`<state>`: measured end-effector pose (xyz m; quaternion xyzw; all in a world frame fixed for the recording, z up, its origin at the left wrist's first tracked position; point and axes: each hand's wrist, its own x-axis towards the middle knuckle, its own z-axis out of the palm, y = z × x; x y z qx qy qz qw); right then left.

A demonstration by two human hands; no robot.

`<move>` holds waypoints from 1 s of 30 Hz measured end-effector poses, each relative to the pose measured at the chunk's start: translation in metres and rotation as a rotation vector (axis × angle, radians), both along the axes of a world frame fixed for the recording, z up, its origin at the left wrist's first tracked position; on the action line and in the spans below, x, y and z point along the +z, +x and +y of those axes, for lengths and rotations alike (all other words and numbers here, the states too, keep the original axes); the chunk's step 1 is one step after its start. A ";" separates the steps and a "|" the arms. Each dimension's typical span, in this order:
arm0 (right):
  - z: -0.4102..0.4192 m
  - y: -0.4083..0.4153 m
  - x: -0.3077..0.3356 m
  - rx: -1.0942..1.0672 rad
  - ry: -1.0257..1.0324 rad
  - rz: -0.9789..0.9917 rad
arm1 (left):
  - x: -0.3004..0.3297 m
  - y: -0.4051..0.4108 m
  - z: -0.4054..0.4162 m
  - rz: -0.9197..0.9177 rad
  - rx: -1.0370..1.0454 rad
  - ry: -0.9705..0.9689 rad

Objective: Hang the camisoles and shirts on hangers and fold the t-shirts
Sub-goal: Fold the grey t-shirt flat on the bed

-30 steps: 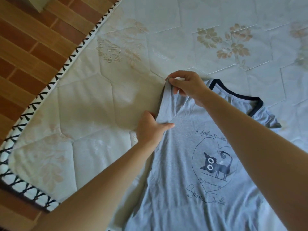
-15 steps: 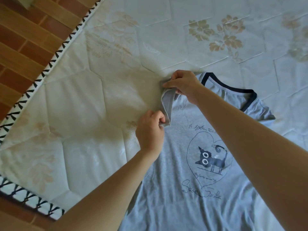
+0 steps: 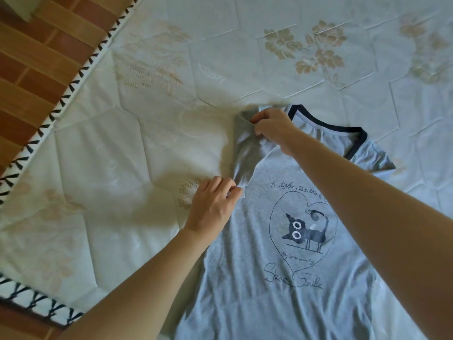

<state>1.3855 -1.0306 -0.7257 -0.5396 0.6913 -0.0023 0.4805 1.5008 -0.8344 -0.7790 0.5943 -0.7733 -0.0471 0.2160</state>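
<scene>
Light blue-grey cotton t-shirt [image 3: 289, 278], navy-trimmed neck, cat-in-heart print, lies face-up on quilted floral mattress [image 3: 122, 192]. Your left hand [image 3: 213, 207] and right hand [image 3: 274, 126] each pinch its folded-in sleeve [image 3: 245, 153].

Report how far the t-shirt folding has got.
Done: the t-shirt lies print-up, spread on the mattress. In hand: the right hand and left hand pinch the sleeve at its two ends, turning it in. Left: the other sleeve lies unfolded, the body unfolded. No hangers or other garments in view.
</scene>
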 end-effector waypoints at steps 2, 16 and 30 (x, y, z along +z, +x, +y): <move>0.001 0.005 0.000 0.043 0.004 -0.008 | 0.002 -0.001 0.000 -0.011 0.002 -0.025; 0.003 -0.006 -0.009 -0.106 -0.056 0.026 | -0.001 0.004 0.002 0.111 -0.251 0.112; 0.015 -0.053 0.003 0.348 0.079 0.266 | -0.013 0.008 -0.008 -0.056 -0.275 0.097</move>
